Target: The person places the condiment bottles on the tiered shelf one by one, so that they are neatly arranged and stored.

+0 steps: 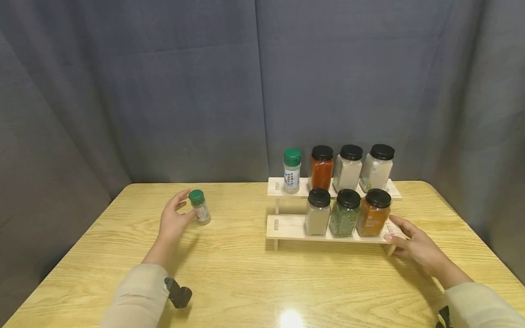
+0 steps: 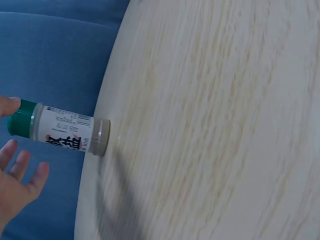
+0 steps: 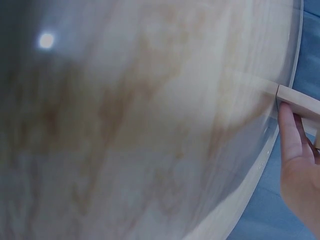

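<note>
A small seasoning shaker with a green cap stands upright on the wooden table at the left. My left hand is spread around its upper part. In the left wrist view, the thumb is right at the cap while the other fingers fan out apart from the shaker. On the right, my right hand holds the end of the lower shelf of a two-tier wooden spice rack. The right wrist view has the thumb against the shelf's edge.
Another green-capped shaker stands on the upper shelf beside black-lidded jars of red and pale powder. Black-lidded jars, including a green one and an orange one, fill the lower shelf's right side. Grey curtain hangs behind the table.
</note>
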Motion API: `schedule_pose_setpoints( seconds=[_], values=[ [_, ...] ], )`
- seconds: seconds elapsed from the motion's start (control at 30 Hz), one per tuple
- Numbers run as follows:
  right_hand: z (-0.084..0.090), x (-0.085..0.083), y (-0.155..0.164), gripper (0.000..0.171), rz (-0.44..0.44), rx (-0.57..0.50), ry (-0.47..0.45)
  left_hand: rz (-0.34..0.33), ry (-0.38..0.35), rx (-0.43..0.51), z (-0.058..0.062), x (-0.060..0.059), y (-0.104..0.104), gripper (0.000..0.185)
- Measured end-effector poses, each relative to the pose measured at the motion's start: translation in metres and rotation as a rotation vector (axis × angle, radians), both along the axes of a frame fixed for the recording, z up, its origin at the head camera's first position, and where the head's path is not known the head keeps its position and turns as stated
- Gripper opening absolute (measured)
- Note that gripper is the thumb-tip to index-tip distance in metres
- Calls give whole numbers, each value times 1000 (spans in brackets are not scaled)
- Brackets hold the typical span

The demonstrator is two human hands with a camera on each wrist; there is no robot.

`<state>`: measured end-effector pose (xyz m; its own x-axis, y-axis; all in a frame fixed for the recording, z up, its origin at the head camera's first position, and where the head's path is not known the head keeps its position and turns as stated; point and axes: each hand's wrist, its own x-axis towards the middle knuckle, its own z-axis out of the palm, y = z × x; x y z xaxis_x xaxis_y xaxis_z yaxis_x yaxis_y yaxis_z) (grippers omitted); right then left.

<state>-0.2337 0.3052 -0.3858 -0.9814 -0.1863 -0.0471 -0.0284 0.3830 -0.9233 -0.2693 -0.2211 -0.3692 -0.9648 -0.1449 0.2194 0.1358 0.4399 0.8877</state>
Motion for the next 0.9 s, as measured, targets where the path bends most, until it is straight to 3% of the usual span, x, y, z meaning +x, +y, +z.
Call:
schedule_pose_setpoints(
  seconds=[0.2, 0.43, 0.9],
  values=[
    [-1, 0, 0, 71, 0, -7, -3, 42, -5, 13, -9, -10, 2, 58],
    [-2, 0, 0, 71, -9, -29, 0, 38, 10, 37, -16, -19, 5, 59],
    [-1, 0, -1, 71, -11, -49, 0, 5, 11, 134, -24, -21, 8, 55]
  ],
)
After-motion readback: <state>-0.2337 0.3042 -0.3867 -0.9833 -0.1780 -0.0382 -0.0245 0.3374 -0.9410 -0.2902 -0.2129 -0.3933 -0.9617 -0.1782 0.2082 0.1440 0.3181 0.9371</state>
